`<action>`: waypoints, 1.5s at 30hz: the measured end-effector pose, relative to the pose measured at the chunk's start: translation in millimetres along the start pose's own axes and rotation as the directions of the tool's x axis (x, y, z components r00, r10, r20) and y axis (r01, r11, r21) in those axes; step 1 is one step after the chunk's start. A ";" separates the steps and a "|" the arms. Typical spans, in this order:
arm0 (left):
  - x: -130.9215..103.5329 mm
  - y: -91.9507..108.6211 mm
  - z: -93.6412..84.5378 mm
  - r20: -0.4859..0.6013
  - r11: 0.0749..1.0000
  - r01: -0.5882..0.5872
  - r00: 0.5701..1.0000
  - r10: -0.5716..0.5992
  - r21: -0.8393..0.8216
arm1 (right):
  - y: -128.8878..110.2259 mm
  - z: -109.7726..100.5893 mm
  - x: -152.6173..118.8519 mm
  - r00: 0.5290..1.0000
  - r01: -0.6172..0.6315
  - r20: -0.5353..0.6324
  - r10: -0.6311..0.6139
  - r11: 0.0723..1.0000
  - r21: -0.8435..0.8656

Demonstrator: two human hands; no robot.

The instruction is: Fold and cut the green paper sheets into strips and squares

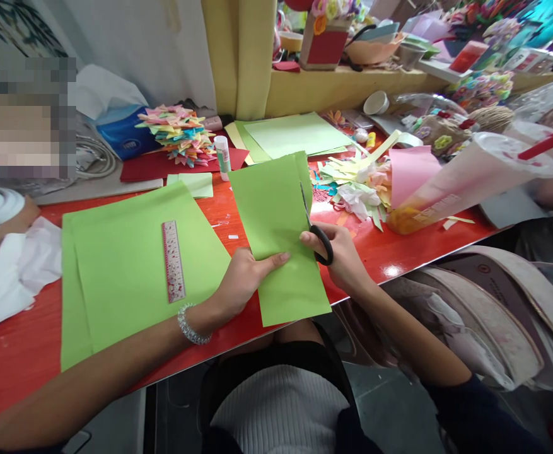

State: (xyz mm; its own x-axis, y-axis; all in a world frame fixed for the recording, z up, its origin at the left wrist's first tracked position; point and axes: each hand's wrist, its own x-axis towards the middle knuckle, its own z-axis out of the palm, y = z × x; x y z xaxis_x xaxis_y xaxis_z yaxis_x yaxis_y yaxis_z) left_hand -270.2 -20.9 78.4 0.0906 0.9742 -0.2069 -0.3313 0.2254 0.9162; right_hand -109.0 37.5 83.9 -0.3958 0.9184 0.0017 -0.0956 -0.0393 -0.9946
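My left hand [245,280] grips a sheet of green paper [276,221] by its left side, thumb on top and the other fingers hidden beneath. In my right hand [345,255] is a pair of black-handled scissors [322,244], fingers through the loops. The blades lie along the right part of the sheet, where a cut runs from the far edge toward me. A narrow strip leans away right of the blades. To the left, larger green sheets [120,271] lie flat on the red table with a patterned ruler [174,261] on them.
A glue stick [222,157], a small pale green sheet [193,184] and a pile of coloured paper pieces [181,135] are beyond the sheets. Paper scraps [356,183] and a tilted drink cup [465,183] are at right. Another person's hand [23,214] shows far left. Bags [484,309] stand below right.
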 end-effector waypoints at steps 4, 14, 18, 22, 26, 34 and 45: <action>-1.3 -1.1 0.4 0.004 1.000 -0.006 1.000 0.006 0.004 | -0.2 0.1 1.3 1.000 -0.008 -0.005 0.008 1.000 -0.019; -5.6 -5.0 3.2 -0.014 1.000 -0.001 1.000 0.001 0.016 | -6.7 -1.3 3.4 1.000 0.010 0.019 -0.009 0.999 -0.044; -7.5 -6.5 3.8 0.007 1.000 0.009 1.000 -0.010 0.024 | -8.5 -1.4 4.4 0.999 0.039 -0.004 -0.040 0.998 -0.052; -8.3 -8.5 4.3 0.003 1.000 -0.007 1.000 0.007 -0.001 | -10.5 -0.2 5.2 0.999 0.041 0.010 -0.041 0.998 -0.056; -8.6 -10.8 3.5 0.009 1.000 0.004 1.000 -0.004 0.000 | -13.3 0.7 6.4 0.999 0.039 0.022 -0.038 0.998 -0.047; -8.7 -12.8 2.7 -0.022 0.998 -0.005 1.000 0.007 0.068 | -17.6 3.9 8.6 0.997 0.072 -0.017 -0.075 0.990 -0.125; -12.3 -12.1 6.5 -0.037 0.995 0.009 0.999 -0.005 0.096 | -20.2 6.5 11.2 0.991 0.114 -0.057 -0.124 0.980 -0.162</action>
State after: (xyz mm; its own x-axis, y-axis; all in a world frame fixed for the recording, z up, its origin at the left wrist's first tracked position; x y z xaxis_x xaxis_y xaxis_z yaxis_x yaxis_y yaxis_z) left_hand -261.3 -35.8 72.0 0.0574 0.9728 -0.2245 -0.2386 0.2318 0.9431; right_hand -117.4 46.0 104.7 -0.3279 0.9372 0.1194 0.0093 0.1296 -0.9915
